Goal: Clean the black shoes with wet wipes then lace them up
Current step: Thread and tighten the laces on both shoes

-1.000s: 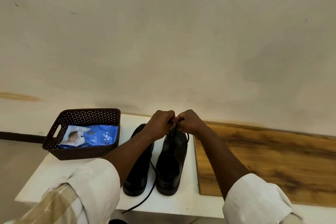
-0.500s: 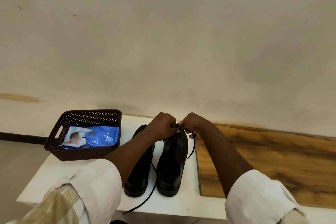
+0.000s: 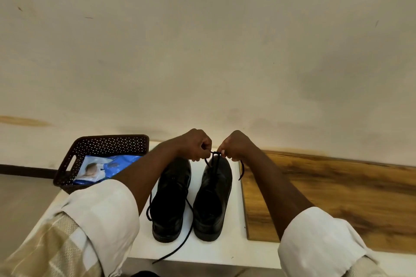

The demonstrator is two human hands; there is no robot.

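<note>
Basically: white surface (image 3: 216, 252) against a plain wall, wood-grain board (image 3: 326, 198) butted to its right edge. Brown perforated basket (image 3: 101, 144) at left rear, holding a blue-and-white wet wipes pack (image 3: 105, 167); printing on the pack too blurred to read, no brand legible anywhere.

Pair of black shoes side by side mid-surface, toes toward the wall, heels toward the person, long axes running near-to-far. Left shoe (image 3: 172, 198) not yet tied by the look of it: loose lace (image 3: 177, 247) trailing off its near side and over the front edge of the surface. Right shoe (image 3: 213, 198) is the one in work.

Both hands up at the far end of the right shoe, just above it, nearly knuckle to knuckle. Left hand (image 3: 195, 144) curled, pinching the lace; right hand (image 3: 236, 145) same, grip clamped on the other strand. Short taut lace span (image 3: 215, 153) between the two pinches, strands dropping from there onto the shoe. One free lace tip (image 3: 241, 170) hanging below the right hand over the board edge.

Key relation: lace crossing sits dead between the grips, directly over the shoe's long axis, neither hand nearer. Probably mid-knot or cinching; next pull likely outward, left and right, square to that axis. Wiping looks finished, judging by the pack parked in the basket.
</note>
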